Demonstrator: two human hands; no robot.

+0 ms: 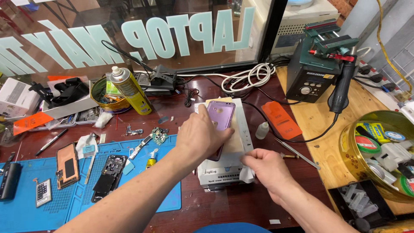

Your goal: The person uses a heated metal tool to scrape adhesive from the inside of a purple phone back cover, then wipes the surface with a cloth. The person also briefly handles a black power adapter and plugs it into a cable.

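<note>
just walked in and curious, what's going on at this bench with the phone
A person is pressing their left hand on a purple phone lying back-up on a small white box-shaped machine at the middle of the dark red workbench. Their right hand pinches a bit of white cloth or paper at the machine's front corner. On the blue work mat to the left lie opened phone parts, among them a black phone frame.

Phone repair shop, hot-air station (311, 77), opened phones (108, 177), shop window (129, 34)
</note>
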